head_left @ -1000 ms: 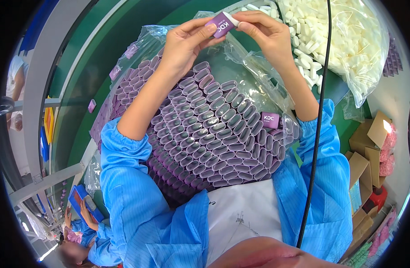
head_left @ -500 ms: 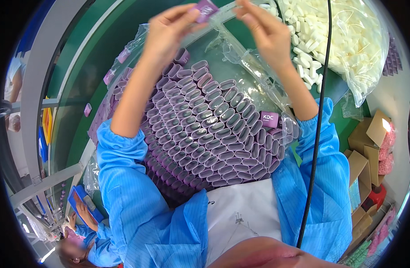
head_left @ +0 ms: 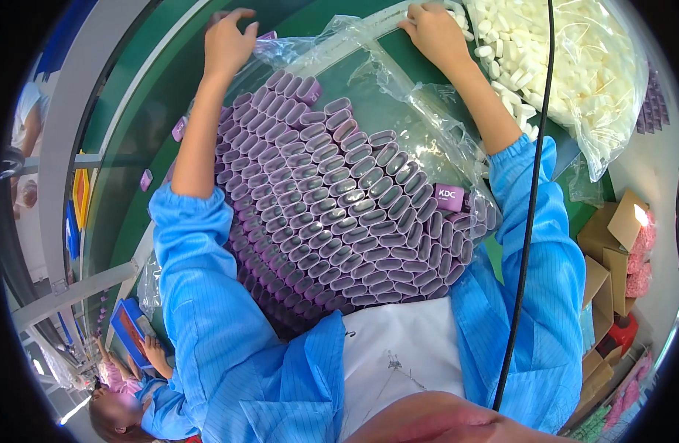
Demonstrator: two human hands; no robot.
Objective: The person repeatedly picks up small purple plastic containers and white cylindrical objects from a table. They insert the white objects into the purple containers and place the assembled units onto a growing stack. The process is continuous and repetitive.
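My left hand [head_left: 231,43] is at the top left over the green belt, fingers spread and nothing visible between them. Just beside its thumb, a small purple piece [head_left: 267,35] shows at the edge of the clear plastic. At the top centre, my right hand [head_left: 437,37] has thumb and forefinger apart, with no object visible in the gap. It is close to the loose white oblong pieces [head_left: 484,52]. Between my forearms, many purple oval sleeves [head_left: 328,203] stand packed on end with their hollow openings upward. One purple sleeve [head_left: 449,197] lies on its side at their right.
A clear bag of white pieces [head_left: 568,66] stands at the upper right. Crumpled clear plastic film [head_left: 421,103] borders the sleeves. A black cable [head_left: 530,199] hangs across the right side. Cardboard boxes [head_left: 613,247] stand far right. A co-worker [head_left: 151,410] is at lower left beside a blue tray [head_left: 124,325].
My left hand has moved left and no longer holds the purple piece it pinched. My right hand has lowered slightly toward the belt edge. More packed sleeves show beside my left forearm.
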